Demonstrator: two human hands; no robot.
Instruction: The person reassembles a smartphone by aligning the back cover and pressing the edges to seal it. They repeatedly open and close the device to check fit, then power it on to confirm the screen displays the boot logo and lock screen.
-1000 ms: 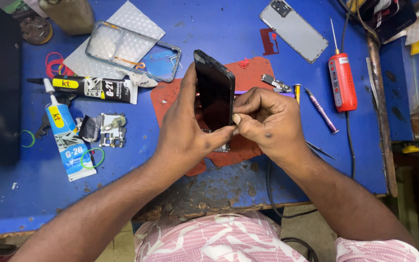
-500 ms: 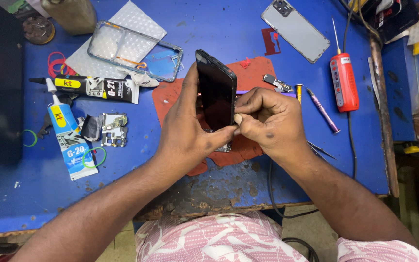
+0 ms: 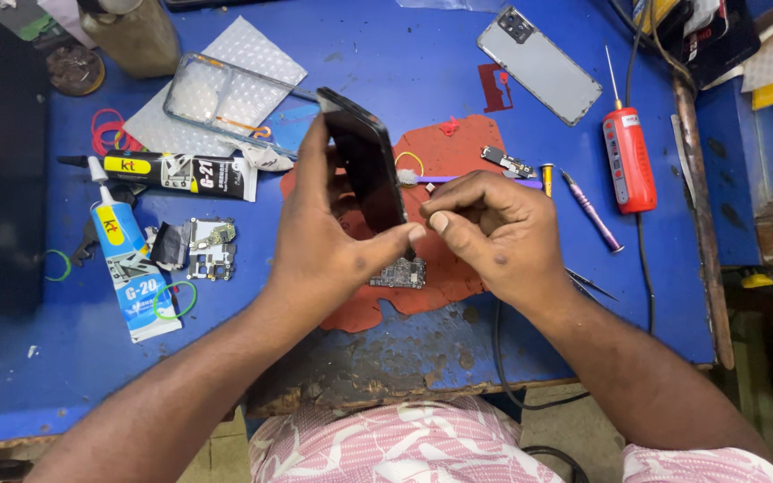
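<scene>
I see my left hand (image 3: 328,237) closed around a black slab-shaped phone (image 3: 364,165), thumb pressed against its lower edge, fingers wrapped behind it, holding it tilted on edge above a red rubber work mat (image 3: 445,268). My right hand (image 3: 494,228) is curled, thumb and forefinger pinched together just beside the phone's lower corner; whether they grip anything I cannot tell. A small dark circuit board (image 3: 397,273) lies on the mat under the hands. Farther out on the blue workbench (image 3: 386,54) lie a clear phone case (image 3: 225,94), two glue tubes (image 3: 136,268) and a red electric screwdriver (image 3: 628,156)
</scene>
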